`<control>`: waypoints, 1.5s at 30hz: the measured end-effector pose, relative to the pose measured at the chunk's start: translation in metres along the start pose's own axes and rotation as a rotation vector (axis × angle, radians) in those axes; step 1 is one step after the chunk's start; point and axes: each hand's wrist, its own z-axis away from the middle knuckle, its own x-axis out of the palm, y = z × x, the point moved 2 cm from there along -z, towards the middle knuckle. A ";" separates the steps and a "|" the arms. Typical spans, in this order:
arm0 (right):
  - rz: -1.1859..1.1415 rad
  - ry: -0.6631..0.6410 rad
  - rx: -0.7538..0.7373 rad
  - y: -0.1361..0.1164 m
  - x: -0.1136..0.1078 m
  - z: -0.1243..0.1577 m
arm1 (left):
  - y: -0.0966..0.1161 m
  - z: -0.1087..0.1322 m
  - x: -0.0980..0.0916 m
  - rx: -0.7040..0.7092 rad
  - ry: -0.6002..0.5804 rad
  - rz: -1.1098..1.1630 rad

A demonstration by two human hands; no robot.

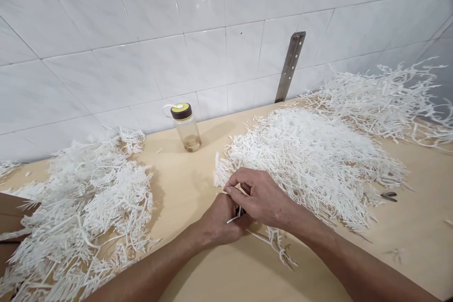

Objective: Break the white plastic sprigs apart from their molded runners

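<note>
My left hand [220,222] is closed around a white branching sprig [278,247], which looks like plastic; its forked end hangs out to the right above the table. A short white stem end shows at the palm, beside something dark that I cannot make out. My right hand [262,198] touches the left one from above, thumb and forefinger pinched together over its knuckles. What those fingertips hold is hidden. Just beyond them, a pale sprig tip [217,170] stands up. The large pile of small white sprigs [311,151] lies right behind my right hand.
Another white sprig heap [95,188] covers the left side, near a brown cardboard box [14,212]. Longer white branches [385,96] lie at the back right. A lidded bottle [187,132] stands near the tiled wall. A dark metal tool [389,196] pokes out by the right pile.
</note>
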 end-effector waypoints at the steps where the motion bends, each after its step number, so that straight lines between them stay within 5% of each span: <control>1: -0.017 -0.020 0.030 0.001 -0.001 0.000 | 0.001 0.000 0.000 -0.003 -0.010 -0.012; 9: -0.148 -0.093 0.118 0.002 -0.002 0.003 | -0.004 0.002 -0.002 0.036 0.018 -0.173; 12: -0.289 -0.018 0.164 0.005 -0.001 -0.001 | -0.004 0.004 -0.002 -0.068 0.024 -0.174; 15: -0.429 0.066 0.207 0.013 -0.003 -0.005 | -0.001 0.004 -0.007 -0.157 0.006 -0.089; 22: -0.749 0.070 0.255 0.025 -0.007 -0.008 | 0.007 -0.005 -0.028 -0.002 0.018 0.186; 32: -0.967 0.012 0.313 0.018 0.010 -0.008 | 0.003 -0.004 -0.033 0.025 0.514 0.228; 45: -1.043 -0.045 0.377 0.021 0.047 -0.005 | -0.001 -0.007 -0.042 -0.041 0.488 0.542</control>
